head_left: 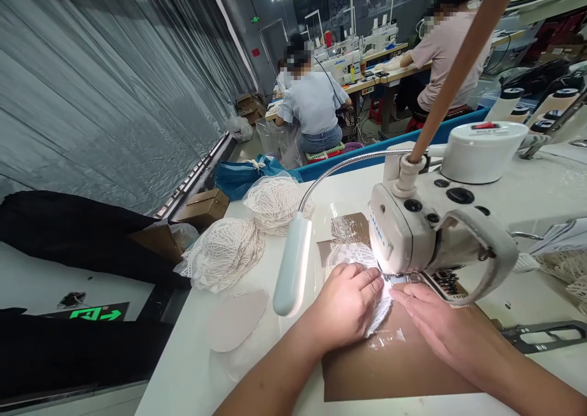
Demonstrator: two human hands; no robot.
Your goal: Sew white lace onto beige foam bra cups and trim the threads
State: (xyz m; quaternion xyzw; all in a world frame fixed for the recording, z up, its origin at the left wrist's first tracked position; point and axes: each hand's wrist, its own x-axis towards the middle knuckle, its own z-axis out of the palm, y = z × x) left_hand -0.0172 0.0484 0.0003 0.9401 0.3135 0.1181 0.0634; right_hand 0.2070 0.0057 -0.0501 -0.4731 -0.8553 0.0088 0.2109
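Note:
A white lace piece (pixel 354 254), rounded in outline, lies under the head of a sewing machine (pixel 403 226). My left hand (pixel 346 306) presses on it from the left, fingers bent and close together, gripping the lace near the needle area. From the other side comes my right hand (pixel 431 318), its fingers stretched out and lying flat, with the tips at the lace's right edge by the presser foot. The needle itself is hidden behind the machine head. Beneath the lace is a brown sheet (pixel 367 373) on the white table.
Two piles of cream lace pieces, a near pile (pixel 224 254) and a far pile (pixel 275 202), sit left. A gooseneck lamp (pixel 292 269) hangs beside my left hand. A beige oval piece (pixel 238 321) lies on the table. Co-workers (pixel 314 107) sit at machines beyond.

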